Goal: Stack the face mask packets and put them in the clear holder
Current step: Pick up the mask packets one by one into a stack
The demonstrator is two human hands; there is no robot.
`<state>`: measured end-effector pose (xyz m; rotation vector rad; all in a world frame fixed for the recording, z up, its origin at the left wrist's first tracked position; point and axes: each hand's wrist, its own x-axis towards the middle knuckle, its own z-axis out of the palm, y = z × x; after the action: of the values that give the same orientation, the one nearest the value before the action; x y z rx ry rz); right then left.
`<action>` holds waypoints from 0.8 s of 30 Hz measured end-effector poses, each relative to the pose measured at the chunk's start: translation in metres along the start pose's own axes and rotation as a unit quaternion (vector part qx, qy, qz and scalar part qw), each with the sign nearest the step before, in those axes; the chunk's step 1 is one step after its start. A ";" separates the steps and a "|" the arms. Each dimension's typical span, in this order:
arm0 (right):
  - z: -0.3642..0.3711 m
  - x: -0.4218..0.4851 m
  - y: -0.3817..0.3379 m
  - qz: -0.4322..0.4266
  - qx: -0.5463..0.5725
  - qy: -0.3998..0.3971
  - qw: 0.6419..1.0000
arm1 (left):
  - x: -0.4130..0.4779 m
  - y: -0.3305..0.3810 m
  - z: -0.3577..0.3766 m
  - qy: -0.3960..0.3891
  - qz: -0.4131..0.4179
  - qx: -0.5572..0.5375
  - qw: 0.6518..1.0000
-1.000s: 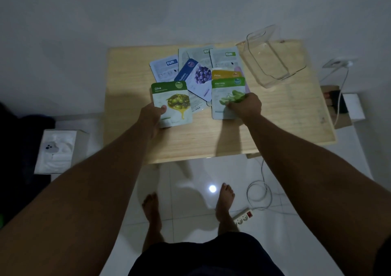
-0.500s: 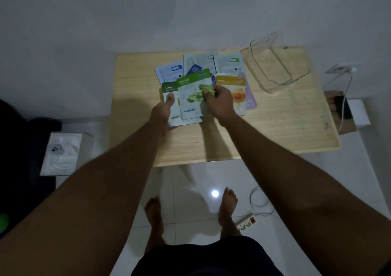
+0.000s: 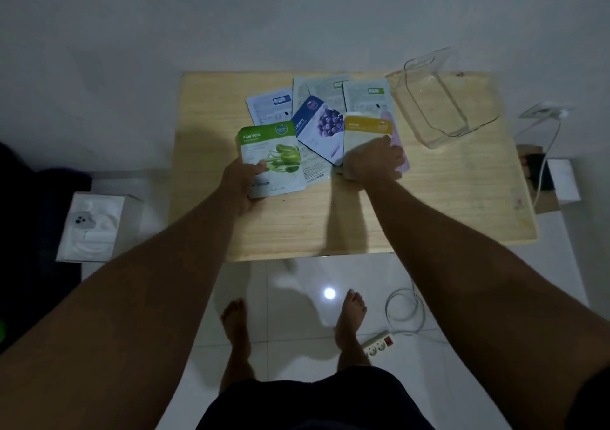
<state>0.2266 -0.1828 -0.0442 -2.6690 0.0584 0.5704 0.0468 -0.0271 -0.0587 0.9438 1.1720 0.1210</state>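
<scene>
Your left hand [image 3: 242, 179] pinches the Aloe Vera packet [image 3: 272, 157]; right hand [image 3: 373, 162] lies flat on the Honey packet [image 3: 363, 129], left of the clear holder [image 3: 445, 99]. Packets look thin, slick: pinch edges.

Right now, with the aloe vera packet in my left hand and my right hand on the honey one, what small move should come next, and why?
Probably close the right hand on the honey packet and carry it onto the aloe vera packet that the left hand holds. That hand already lies on it, the pile is forming on the left, and the clear holder is still empty.
</scene>
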 end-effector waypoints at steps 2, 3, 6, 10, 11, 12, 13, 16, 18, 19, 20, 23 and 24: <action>0.000 0.009 0.011 0.003 -0.025 -0.024 0.999 | 0.002 0.001 -0.001 0.002 -0.011 -0.015 1.000; 0.001 0.012 0.012 0.011 -0.027 -0.002 1.000 | 0.003 0.001 -0.001 0.004 -0.012 -0.021 1.000; 0.000 0.014 0.011 0.041 -0.018 0.023 0.999 | 0.008 -0.001 -0.003 0.013 -0.006 -0.017 1.000; -0.009 0.025 0.022 0.032 0.004 -0.029 0.999 | 0.010 -0.004 -0.002 0.026 0.013 0.001 1.000; -0.011 0.026 0.025 0.028 0.009 -0.036 0.999 | 0.010 -0.005 -0.001 0.028 0.016 0.004 0.999; -0.013 0.026 0.027 0.021 0.018 -0.038 0.999 | 0.010 -0.006 -0.001 0.028 0.017 0.004 0.999; -0.013 0.026 0.029 0.013 0.032 -0.038 0.999 | 0.011 -0.007 -0.001 0.029 0.015 0.001 0.999; -0.014 0.024 0.034 -0.038 0.091 -0.009 0.995 | 0.009 -0.012 0.000 0.034 0.009 -0.014 0.999; -0.015 0.020 0.036 -0.069 0.104 0.030 0.992 | 0.008 -0.015 0.001 0.040 0.011 -0.020 0.999; -0.017 0.018 0.036 -0.078 0.097 0.045 0.991 | 0.008 -0.015 0.001 0.041 0.013 -0.023 0.999; -0.019 0.016 0.036 -0.083 0.091 0.058 0.991 | 0.007 -0.015 0.002 0.042 0.014 -0.023 0.999; -0.025 0.010 0.033 -0.102 0.172 0.082 0.976 | 0.003 -0.008 0.009 0.040 0.015 -0.016 0.999; -0.026 0.007 0.029 -0.114 0.218 0.080 0.966 | 0.002 -0.007 0.011 0.040 0.016 -0.016 0.999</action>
<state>0.2397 -0.2198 -0.0364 -2.2452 -0.0707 0.2317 0.0538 -0.0365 -0.0637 0.9367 1.2260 0.2039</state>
